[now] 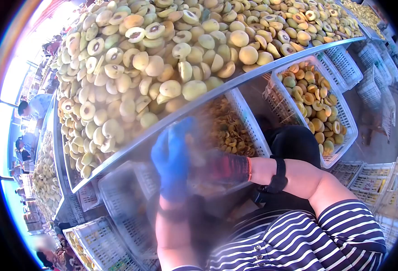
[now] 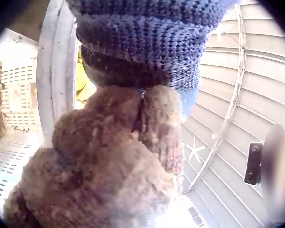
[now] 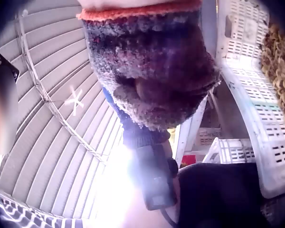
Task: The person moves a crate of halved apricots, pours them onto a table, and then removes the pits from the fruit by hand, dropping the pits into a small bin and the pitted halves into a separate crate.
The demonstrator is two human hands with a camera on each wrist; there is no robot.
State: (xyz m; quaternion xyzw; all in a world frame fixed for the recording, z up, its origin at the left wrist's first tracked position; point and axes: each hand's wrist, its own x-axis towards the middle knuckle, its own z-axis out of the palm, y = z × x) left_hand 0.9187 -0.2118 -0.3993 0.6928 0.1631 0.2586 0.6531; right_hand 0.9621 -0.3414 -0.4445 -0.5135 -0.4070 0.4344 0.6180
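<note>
Two gloved hands are close together, blurred, below the metal rim [image 1: 217, 91] of a table heaped with halved yellow-green fruit [image 1: 117, 90]. The left hand [image 1: 174, 158] wears a blue glove, and its knit fills the top of the left wrist view [image 2: 147, 42]. Just to its right in the head view is the right hand [image 1: 226, 167], in a dark fuzzy glove with an orange cuff. In the right wrist view the right hand [image 3: 149, 71] has its fingers bent inward. Whether either hand holds anything is hidden.
A white crate [image 1: 248, 119] of small brownish pieces stands below the hands. Another crate [image 1: 350, 135] of fruit halves is to the right, near the person's dark-clothed knee [image 1: 296, 142]. Further crates [image 1: 113, 239] stand at lower left; people are at the far left.
</note>
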